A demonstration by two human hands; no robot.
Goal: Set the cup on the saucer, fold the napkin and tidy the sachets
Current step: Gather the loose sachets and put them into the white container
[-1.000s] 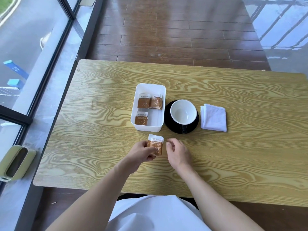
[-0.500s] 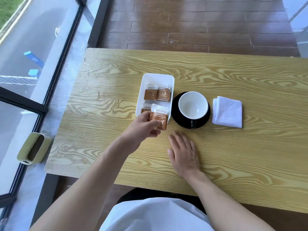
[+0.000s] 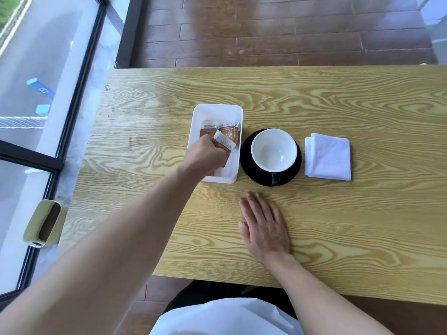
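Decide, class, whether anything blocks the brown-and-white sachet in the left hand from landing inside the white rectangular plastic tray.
Nothing visible does. The left hand already holds the brown-and-white sachet over the open white rectangular plastic tray; other sachets lie at its far end.

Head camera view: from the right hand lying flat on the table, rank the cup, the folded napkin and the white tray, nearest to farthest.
From the right hand:
1. Cup, on the saucer straight ahead.
2. White tray, ahead to the left, and folded napkin, ahead to the right: too close to call.
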